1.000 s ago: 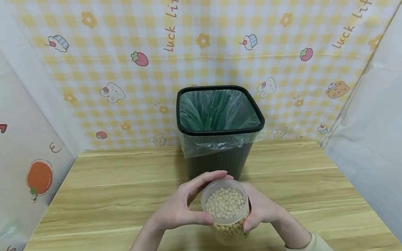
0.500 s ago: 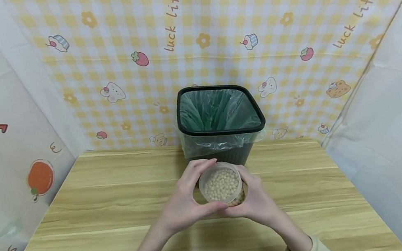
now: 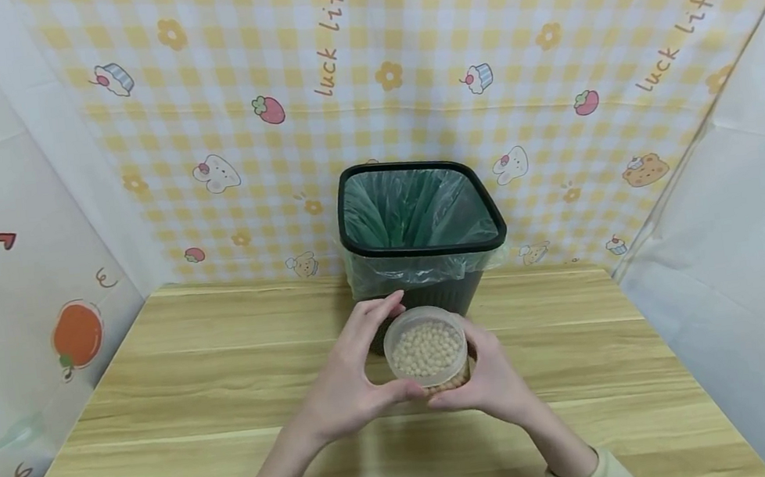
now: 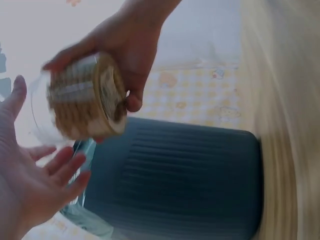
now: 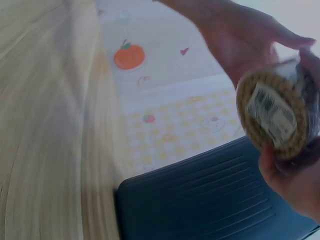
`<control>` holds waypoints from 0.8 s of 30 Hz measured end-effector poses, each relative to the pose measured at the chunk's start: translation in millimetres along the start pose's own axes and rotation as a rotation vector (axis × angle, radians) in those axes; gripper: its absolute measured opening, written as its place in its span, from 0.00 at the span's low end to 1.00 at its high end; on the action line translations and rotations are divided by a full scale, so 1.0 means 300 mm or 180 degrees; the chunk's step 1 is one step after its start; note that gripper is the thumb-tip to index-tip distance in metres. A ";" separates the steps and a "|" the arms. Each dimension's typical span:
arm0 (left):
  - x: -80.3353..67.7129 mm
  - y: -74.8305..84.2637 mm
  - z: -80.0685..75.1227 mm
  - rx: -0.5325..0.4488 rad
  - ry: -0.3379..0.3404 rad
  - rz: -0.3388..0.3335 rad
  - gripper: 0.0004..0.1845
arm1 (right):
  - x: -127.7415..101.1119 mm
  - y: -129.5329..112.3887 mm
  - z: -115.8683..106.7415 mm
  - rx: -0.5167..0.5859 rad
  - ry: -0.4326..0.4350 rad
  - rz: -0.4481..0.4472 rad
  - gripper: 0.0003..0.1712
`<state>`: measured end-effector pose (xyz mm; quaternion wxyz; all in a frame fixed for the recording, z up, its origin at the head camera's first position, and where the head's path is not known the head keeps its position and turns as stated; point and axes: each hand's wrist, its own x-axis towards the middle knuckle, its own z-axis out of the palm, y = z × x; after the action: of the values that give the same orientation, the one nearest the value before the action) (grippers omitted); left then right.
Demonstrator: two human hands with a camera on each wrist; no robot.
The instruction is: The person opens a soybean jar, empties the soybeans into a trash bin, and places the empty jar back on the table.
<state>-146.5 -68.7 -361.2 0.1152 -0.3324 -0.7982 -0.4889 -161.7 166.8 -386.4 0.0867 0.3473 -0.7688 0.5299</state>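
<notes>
From here I can see a clear jar [image 3: 427, 350] full of little round tan balls [image 3: 430, 343], held up in the air over the worktop [image 3: 226, 358], halfway between its left and right edges. The right hand [image 3: 501, 382] does the holding: its fingers are wrapped round the side of the jar, low down, with the thumb on the near side, I think so the heavy part can't slip out. The left hand [image 3: 350, 388] is different. Its fingers are spread wide in a big curve around the top of the jar, not squeezing, maybe to leave room to grab the rim or to catch the jar if it tips. I can't tell if they touch it. I can't tell if there is a lid on, either. The jar's bottom, with a white label [image 5: 271, 115] on it, shows in the right wrist view, so nothing is under it. Just behind the jar stands a dark bin [image 3: 448, 291], near the middle of the worktop's back edge, mouth up. A thin bag [image 3: 386, 271] lines it and hangs over its rim, probably so it won't slide in and the bin won't get dirty.
</notes>
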 end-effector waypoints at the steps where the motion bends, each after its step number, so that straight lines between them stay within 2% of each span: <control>1: 0.001 -0.004 -0.008 -0.0167 -0.0079 0.0040 0.53 | 0.001 0.004 -0.007 0.0223 -0.0111 -0.0016 0.52; 4: 0.004 -0.019 -0.029 -0.0610 -0.0344 0.0233 0.48 | 0.002 0.015 -0.023 0.0721 -0.0475 -0.0164 0.50; 8: 0.008 -0.040 -0.042 -0.1099 -0.0707 0.0500 0.44 | 0.006 0.019 -0.027 0.1148 -0.1030 -0.0494 0.55; 12: 0.011 -0.059 -0.042 -0.1429 -0.0977 0.0687 0.43 | 0.012 0.022 -0.019 0.1371 -0.1449 -0.0700 0.57; 15: 0.013 -0.066 -0.041 -0.1532 -0.1139 0.0807 0.44 | 0.013 0.026 -0.012 0.1425 -0.1647 -0.0700 0.57; 19: 0.010 -0.063 -0.040 -0.1499 -0.1318 0.0897 0.47 | 0.009 0.021 -0.008 0.1387 -0.1688 -0.0612 0.56; 24: 0.003 -0.060 -0.040 -0.1358 -0.1315 0.0837 0.48 | -0.003 0.012 0.001 0.1203 -0.1340 -0.0436 0.49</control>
<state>-160.5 -83.9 -367.5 -0.0593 -0.5415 -0.6345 -0.5483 -163.3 167.7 -389.8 -0.1053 0.5107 -0.6323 0.5730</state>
